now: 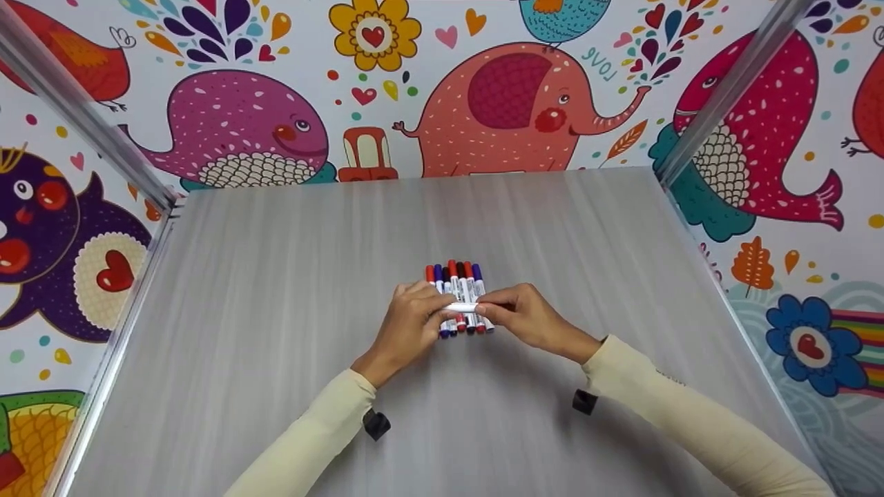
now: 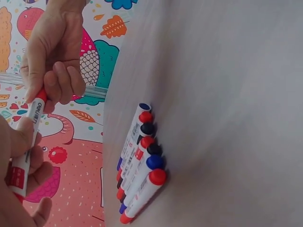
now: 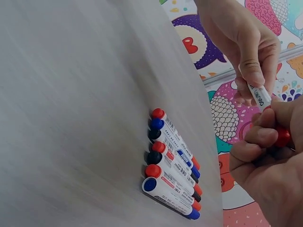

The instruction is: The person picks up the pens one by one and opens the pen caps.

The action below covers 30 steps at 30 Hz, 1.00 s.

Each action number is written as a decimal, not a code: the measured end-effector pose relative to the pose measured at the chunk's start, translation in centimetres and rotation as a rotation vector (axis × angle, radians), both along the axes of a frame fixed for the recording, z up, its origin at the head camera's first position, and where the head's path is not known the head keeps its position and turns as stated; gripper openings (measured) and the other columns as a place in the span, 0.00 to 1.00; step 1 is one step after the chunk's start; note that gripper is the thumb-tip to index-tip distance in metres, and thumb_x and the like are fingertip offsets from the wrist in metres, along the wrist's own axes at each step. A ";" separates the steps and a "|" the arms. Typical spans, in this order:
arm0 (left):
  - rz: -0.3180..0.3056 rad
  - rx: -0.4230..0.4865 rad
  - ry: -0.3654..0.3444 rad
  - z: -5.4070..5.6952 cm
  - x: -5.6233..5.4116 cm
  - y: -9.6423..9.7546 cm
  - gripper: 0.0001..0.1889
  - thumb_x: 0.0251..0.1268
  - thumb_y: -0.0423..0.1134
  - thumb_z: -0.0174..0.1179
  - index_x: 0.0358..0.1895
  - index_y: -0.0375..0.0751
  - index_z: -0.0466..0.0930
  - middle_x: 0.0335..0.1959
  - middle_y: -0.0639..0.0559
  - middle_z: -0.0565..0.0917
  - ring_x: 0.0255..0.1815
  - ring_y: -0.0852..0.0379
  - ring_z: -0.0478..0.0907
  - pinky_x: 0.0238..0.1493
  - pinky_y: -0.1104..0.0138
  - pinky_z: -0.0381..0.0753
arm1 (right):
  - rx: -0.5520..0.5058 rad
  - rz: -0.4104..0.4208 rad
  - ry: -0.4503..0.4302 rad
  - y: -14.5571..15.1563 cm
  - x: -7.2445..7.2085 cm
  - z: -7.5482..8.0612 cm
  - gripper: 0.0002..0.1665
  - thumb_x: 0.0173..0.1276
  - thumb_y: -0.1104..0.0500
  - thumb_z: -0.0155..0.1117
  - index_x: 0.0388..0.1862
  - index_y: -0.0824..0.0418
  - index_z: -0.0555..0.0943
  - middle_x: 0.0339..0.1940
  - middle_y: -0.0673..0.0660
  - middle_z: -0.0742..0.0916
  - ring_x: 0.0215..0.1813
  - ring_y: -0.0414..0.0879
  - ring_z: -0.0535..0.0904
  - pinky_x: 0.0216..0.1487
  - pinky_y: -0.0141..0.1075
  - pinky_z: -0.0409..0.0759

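Note:
A white marker [image 1: 461, 307] with a red cap [image 2: 41, 94] is held level between both hands, above a row of markers. My left hand [image 1: 414, 317] grips its white barrel, with the thumb laid along it in the right wrist view. At the other end, my right hand [image 1: 528, 314] pinches the red cap end between thumb and curled fingers. Whether the cap is fully seated cannot be told, as fingers cover part of it. Below lie several whiteboard markers [image 3: 173, 170] side by side on the table, white-bodied with red, blue and black ends; the hands partly hide them in the head view.
The grey wood-grain table [image 1: 290, 248] extends around the markers on all sides. Cartoon-printed walls [image 1: 497, 110] stand at its back and sides, with metal posts [image 1: 725, 90] at the rear corners. A small black device [image 1: 377, 424] hangs at each sleeve cuff.

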<state>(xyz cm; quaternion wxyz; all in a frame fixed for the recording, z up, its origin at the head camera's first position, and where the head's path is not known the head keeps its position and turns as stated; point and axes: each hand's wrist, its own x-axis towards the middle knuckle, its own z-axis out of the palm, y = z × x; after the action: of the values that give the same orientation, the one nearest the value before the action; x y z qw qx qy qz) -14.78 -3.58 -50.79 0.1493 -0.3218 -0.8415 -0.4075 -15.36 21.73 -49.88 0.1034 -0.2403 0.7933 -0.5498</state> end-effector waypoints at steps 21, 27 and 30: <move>-0.071 -0.019 -0.183 0.4 0.2 -0.3 0.11 0.76 0.33 0.69 0.56 0.41 0.95 0.36 0.51 0.92 0.40 0.54 0.85 0.51 0.53 0.71 | 0.008 0.040 0.232 0.0 0.8 -0.2 0.10 0.80 0.64 0.70 0.53 0.60 0.94 0.33 0.51 0.89 0.28 0.38 0.73 0.30 0.30 0.72; -0.098 -0.020 -0.256 0.9 0.1 -0.3 0.12 0.77 0.33 0.68 0.57 0.42 0.94 0.41 0.51 0.93 0.42 0.53 0.87 0.52 0.53 0.72 | -0.002 0.058 0.274 0.1 1.0 -0.2 0.11 0.82 0.64 0.68 0.55 0.59 0.93 0.34 0.49 0.89 0.29 0.38 0.74 0.31 0.30 0.73; -0.117 -0.037 -0.271 1.0 0.1 -0.5 0.13 0.78 0.32 0.67 0.58 0.42 0.94 0.40 0.51 0.93 0.40 0.54 0.85 0.52 0.53 0.71 | -0.015 0.066 0.300 0.1 1.1 -0.2 0.10 0.81 0.64 0.68 0.54 0.59 0.93 0.32 0.49 0.87 0.29 0.38 0.74 0.31 0.30 0.73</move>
<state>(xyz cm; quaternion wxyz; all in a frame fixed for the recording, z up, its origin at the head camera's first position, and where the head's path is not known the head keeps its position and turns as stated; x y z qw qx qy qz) -14.70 -4.06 -49.76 0.0042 -0.3150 -0.8411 -0.4396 -14.26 21.79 -50.12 -0.0001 -0.3464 0.7873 -0.5101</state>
